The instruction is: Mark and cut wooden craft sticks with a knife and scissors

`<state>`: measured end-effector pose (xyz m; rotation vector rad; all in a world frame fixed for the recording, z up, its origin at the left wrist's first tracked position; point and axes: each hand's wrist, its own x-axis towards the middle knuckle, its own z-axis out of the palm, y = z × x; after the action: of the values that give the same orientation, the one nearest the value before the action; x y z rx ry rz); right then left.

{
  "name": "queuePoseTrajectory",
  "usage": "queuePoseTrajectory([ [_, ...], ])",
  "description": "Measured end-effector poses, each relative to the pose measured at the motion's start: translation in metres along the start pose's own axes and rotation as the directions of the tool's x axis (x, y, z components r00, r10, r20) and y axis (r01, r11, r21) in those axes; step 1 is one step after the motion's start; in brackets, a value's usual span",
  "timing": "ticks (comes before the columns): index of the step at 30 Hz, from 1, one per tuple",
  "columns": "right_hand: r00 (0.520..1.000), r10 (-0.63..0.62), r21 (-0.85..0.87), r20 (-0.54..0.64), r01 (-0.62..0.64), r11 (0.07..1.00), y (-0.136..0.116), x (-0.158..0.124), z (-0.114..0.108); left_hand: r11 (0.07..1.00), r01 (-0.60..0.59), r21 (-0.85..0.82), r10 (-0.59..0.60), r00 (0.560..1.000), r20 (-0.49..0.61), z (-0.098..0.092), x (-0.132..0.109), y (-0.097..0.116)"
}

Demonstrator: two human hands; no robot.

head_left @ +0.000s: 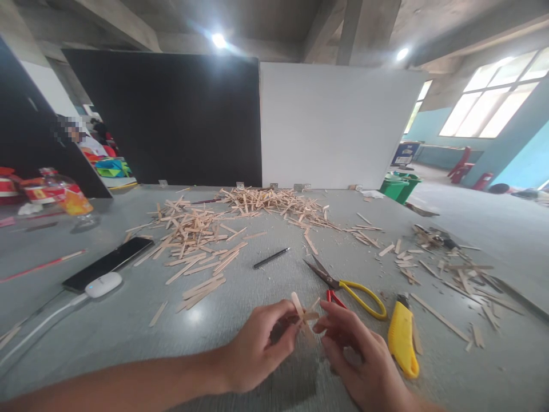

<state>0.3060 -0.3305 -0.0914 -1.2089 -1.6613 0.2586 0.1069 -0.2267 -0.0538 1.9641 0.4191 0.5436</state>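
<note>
My left hand [268, 343] is closed, thumb and fingers pinching a small crossed piece made of wooden craft sticks [297, 304]. One stick of it points up and another points right. Close on its right is my right hand [358, 352], its fingers curved and apart, with the fingertips at the end of the sideways stick; whether they touch it is hard to see. Just beyond the hands lie yellow-handled scissors [362, 297] with blades spread, partly over a red-handled tool [335, 297]. A yellow utility knife [402, 339] rests right of my right hand.
Heaps of craft sticks [193, 226] cover the table's far middle, with cut scraps [407, 260] at right. A black pen [271, 258] lies mid-table. At left are a phone [109, 263], a white cabled device [103, 284] and a bottle [72, 197]. Panels [343, 126] stand behind; a person sits far left.
</note>
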Motion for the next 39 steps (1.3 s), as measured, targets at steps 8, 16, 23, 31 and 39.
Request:
queuePoseTrajectory([
  [8,0.997,0.065,-0.034,0.051,-0.063,0.997,0.001,0.003,0.003,0.994,0.015,-0.107,-0.013,1.000,0.018,0.001,-0.002,-0.005],
  [16,0.979,0.143,0.010,0.144,-0.146,0.989,0.006,-0.002,0.005,0.988,-0.038,-0.149,0.035,0.999,-0.019,0.004,-0.005,-0.016],
  [23,0.987,0.118,-0.027,0.108,-0.116,0.993,0.005,-0.002,0.005,0.997,0.012,-0.082,-0.012,1.000,-0.009,0.004,-0.008,-0.021],
  [31,0.990,0.101,-0.041,0.095,-0.097,0.994,-0.002,0.003,0.001,0.996,0.058,0.061,-0.052,0.995,-0.090,0.002,-0.006,-0.013],
  [39,0.986,0.159,0.014,0.050,-0.160,0.987,0.006,-0.002,0.006,0.995,0.089,0.038,-0.084,0.990,-0.113,0.005,-0.004,-0.017],
])
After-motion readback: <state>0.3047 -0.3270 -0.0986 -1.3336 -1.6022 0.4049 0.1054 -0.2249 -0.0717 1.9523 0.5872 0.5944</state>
